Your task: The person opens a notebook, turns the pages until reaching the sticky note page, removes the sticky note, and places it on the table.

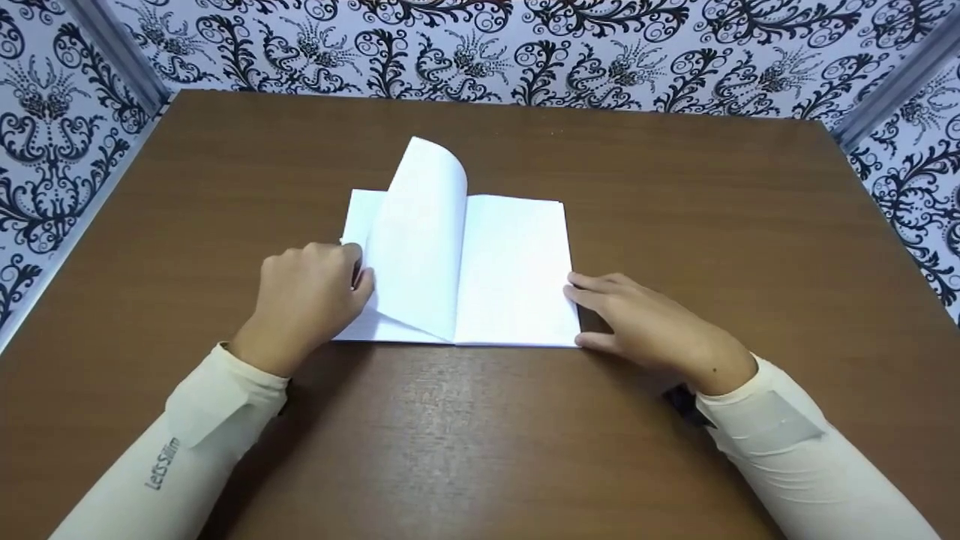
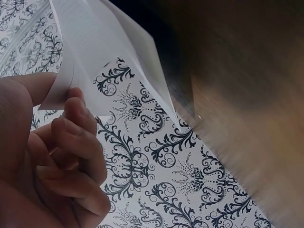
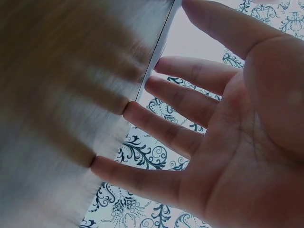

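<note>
Over the near side of the brown table (image 1: 697, 225) reach pale sleeves (image 1: 802, 442); the left hand (image 1: 304, 304) pinches a lifted, curling page (image 1: 420, 240), the right hand (image 1: 652, 319), fingers extended, touches the right edge of the open white notebook (image 1: 517, 270) mid-table; beyond stands a scroll-patterned wall (image 1: 450, 56)

Open book (image 1: 517, 270) on a table (image 1: 690, 187), a page (image 1: 420, 240) raised above its left half; left hand (image 1: 309, 304) at left, right hand (image 1: 652, 322) at right edge; wall (image 1: 480, 52) behind.

Notebook (image 1: 517, 285) is laid open on the table (image 1: 442, 442), white pages exposed. One leaf (image 1: 420, 240) is bowed upward over the left side; the right side is seen flat.
</note>
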`<state>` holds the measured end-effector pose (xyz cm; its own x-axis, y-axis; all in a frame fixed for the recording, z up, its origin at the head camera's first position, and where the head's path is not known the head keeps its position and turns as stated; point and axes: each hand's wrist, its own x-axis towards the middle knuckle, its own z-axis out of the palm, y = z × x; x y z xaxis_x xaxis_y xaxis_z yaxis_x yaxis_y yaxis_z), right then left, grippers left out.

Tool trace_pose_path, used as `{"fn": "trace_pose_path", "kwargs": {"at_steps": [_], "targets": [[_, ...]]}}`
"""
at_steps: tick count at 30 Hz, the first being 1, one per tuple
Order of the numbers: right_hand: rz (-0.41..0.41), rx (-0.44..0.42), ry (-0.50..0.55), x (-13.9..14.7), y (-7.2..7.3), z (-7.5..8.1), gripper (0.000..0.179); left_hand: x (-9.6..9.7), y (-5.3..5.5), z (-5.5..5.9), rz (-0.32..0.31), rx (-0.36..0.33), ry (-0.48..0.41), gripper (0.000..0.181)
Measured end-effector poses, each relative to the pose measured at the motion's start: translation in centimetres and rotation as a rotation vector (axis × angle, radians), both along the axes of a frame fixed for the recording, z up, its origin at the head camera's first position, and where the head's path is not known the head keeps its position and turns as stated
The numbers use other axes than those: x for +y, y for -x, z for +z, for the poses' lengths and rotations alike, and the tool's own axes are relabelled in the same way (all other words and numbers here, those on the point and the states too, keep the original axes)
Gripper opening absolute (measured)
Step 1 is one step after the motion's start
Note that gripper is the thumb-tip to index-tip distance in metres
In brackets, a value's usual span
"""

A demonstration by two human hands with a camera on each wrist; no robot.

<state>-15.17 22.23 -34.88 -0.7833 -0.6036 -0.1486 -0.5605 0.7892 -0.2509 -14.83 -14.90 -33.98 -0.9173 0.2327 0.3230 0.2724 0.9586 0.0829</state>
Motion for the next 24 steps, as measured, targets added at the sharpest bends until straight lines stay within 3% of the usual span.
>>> {"fn": "trace_pose_path", "kwargs": {"at_steps": [24], "targets": [[-0.015,-0.024,-0.006,-0.06,0.0,0.01,0.062,-0.92,-0.65,-0.6,-0.011,-0.147,0.084,0.034]]}}
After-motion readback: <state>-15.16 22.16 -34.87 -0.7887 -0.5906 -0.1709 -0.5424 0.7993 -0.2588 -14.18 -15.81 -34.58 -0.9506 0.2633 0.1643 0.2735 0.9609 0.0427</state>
